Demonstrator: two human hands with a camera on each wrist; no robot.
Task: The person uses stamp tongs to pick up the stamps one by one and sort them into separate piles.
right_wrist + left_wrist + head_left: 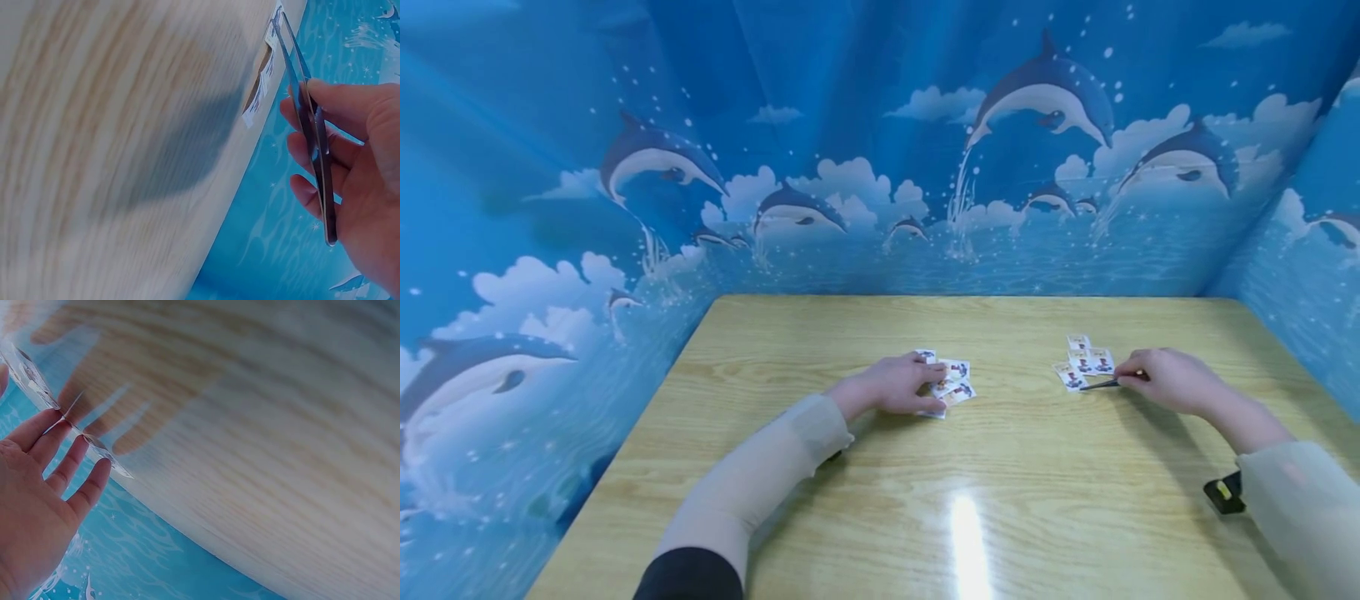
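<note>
As right hand (1172,382) grips one tweezers (305,119), four cards (1081,362) near.

1. A wooden table (1037,467) spreads beneath the left hand (901,384) and right hand (1168,381).
2. A white glare streak (970,546) lies on the near side of both hands.
3. A blue sea-printed backdrop (865,83) rises beyond them.
4. A big leaping dolphin (1056,83) shows beyond the gap between them.
5. A second dolphin (478,373) lies well left of the left hand.
</note>
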